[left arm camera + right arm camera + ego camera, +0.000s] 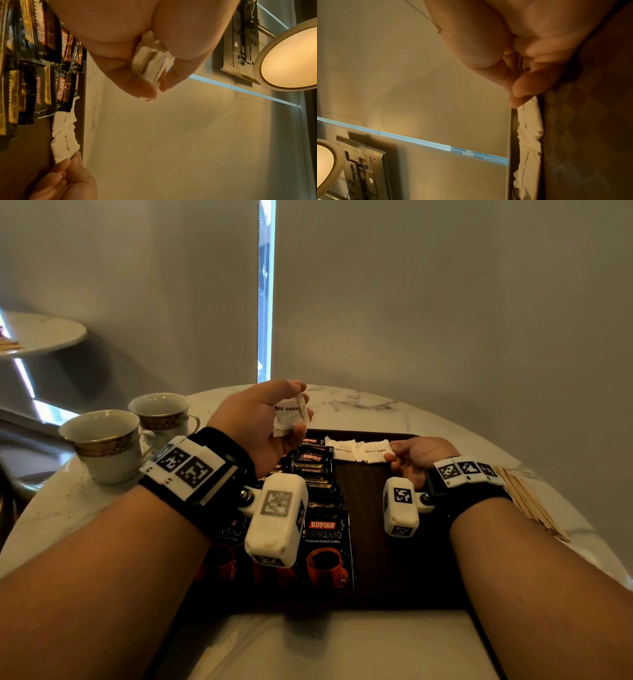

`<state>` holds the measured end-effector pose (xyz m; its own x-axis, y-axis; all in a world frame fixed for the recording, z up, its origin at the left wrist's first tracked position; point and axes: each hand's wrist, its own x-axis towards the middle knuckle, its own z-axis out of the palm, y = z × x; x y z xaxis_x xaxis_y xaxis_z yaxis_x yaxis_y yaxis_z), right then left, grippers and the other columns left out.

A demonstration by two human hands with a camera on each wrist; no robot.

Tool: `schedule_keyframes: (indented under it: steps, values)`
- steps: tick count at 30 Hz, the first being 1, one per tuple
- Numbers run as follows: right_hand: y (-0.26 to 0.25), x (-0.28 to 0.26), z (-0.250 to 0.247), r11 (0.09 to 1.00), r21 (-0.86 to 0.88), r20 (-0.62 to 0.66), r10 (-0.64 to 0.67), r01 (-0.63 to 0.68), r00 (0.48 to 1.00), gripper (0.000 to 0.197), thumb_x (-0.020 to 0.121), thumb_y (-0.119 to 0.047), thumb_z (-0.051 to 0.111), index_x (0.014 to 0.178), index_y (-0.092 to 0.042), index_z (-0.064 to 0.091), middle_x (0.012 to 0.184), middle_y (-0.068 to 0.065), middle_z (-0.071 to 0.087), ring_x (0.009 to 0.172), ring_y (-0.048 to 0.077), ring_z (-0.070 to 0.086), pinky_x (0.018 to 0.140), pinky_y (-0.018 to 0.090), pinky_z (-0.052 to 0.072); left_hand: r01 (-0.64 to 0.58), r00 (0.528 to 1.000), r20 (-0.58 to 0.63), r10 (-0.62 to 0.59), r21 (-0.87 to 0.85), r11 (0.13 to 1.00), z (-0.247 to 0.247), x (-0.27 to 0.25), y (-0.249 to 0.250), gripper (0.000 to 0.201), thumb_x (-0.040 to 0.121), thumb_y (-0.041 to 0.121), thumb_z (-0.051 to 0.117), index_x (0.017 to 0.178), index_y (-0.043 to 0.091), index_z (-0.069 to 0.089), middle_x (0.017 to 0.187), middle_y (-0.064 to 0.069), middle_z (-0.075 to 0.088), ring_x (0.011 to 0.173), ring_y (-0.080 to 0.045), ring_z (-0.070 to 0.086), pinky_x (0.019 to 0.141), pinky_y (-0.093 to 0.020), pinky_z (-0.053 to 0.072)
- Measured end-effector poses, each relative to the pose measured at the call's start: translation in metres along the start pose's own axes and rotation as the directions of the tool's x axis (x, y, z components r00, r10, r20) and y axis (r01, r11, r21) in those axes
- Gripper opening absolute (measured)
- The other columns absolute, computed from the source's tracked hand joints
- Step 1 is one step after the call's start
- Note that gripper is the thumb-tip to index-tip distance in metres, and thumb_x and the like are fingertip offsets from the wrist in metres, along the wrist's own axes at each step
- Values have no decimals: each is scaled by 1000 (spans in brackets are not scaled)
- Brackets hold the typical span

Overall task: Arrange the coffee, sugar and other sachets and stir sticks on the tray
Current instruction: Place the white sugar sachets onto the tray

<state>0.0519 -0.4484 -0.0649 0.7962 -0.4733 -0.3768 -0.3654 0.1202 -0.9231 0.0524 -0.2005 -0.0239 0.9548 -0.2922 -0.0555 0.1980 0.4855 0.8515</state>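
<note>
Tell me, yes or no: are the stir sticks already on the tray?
No, the stir sticks lie in a pile on the marble table, to the right of the tray and outside its edge.

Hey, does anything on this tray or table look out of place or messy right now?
The stir sticks lie loose on the table, off the tray to the right. More sugar sachets are bunched in the left hand, not yet laid down. Nothing looks spilled or torn.
</note>
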Motion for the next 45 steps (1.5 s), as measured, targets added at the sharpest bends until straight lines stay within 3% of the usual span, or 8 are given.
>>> schedule_keyframes:
  steps: [7, 14, 23, 28, 31, 35, 40, 45]
  values:
    - [2, 4, 1, 997, 61, 0, -37, 37, 999, 15, 104, -3, 42, 113, -5, 54, 77, 11, 56, 59, 13, 51, 37, 15, 46, -12, 1000, 25, 12, -33, 999, -1, -2, 0, 18, 90, 6, 53, 100, 7, 67, 101, -11, 59, 67, -19, 65, 48, -23, 49]
    - [4, 13, 2, 984, 168, -17, -50, 52, 999, 19, 104, -3, 41, 89, -8, 51, 76, 9, 51, 66, 16, 56, 38, 18, 49, -3, 1000, 29, 4, -44, 999, 2, -5, 1, 25, 89, 5, 45, 101, 5, 66, 106, -15, 56, 78, -23, 63, 50, -24, 51]
    - [-9, 7, 3, 950, 246, -122, -165, 191, 979, 9, 94, -14, 63, 95, -5, 65, 77, 6, 61, 61, 16, 62, 42, 23, 47, 46, 998, 37, -45, -31, 998, 5, -8, 2, 37, 94, -4, 42, 123, 5, 62, 128, -27, 54, 98, -38, 67, 58, -28, 58]
    - [-31, -33, 14, 918, 222, 63, -349, 327, 935, 18, 94, -27, 63, 99, -10, 67, 79, 2, 61, 61, 14, 57, 48, 24, 42, 46, 996, 77, -47, 11, 999, 5, -10, 1, 33, 93, -6, 47, 124, 1, 58, 126, -25, 61, 93, -29, 69, 57, -26, 58]
    - [-34, -61, 28, 890, 181, 287, -454, 418, 843, 23, 94, -32, 63, 99, -9, 65, 77, 2, 61, 59, 14, 55, 47, 25, 35, 22, 997, 76, -25, 43, 999, 5, -10, 2, 34, 95, -3, 53, 129, -1, 55, 122, -26, 65, 82, -26, 69, 53, -24, 57]
    - [-31, -82, 42, 883, 117, 481, -452, 455, 752, 35, 79, -33, 77, 99, -8, 62, 77, 3, 64, 60, 16, 56, 47, 25, 37, -13, 999, 35, 11, 55, 998, 5, -9, 2, 39, 92, 0, 61, 131, 1, 53, 101, -18, 69, 64, -21, 69, 47, -23, 52]
    - [-31, -89, 47, 872, 103, 428, -473, 479, 770, 5, 89, -4, 65, 91, -5, 61, 68, 5, 67, 56, 19, 56, 48, 28, 37, -22, 999, 46, 18, 85, 996, 5, -9, 3, 24, 91, 2, 65, 113, 8, 57, 95, -17, 68, 56, -18, 66, 45, -21, 50]
    - [-32, -86, 47, 876, 164, 395, -479, 453, 784, 2, 91, -4, 61, 92, -5, 60, 74, 6, 70, 58, 18, 62, 46, 25, 45, -5, 999, 54, -1, 102, 995, 4, -7, 0, 21, 92, 11, 66, 112, 5, 61, 99, -17, 66, 56, -17, 63, 45, -21, 48]
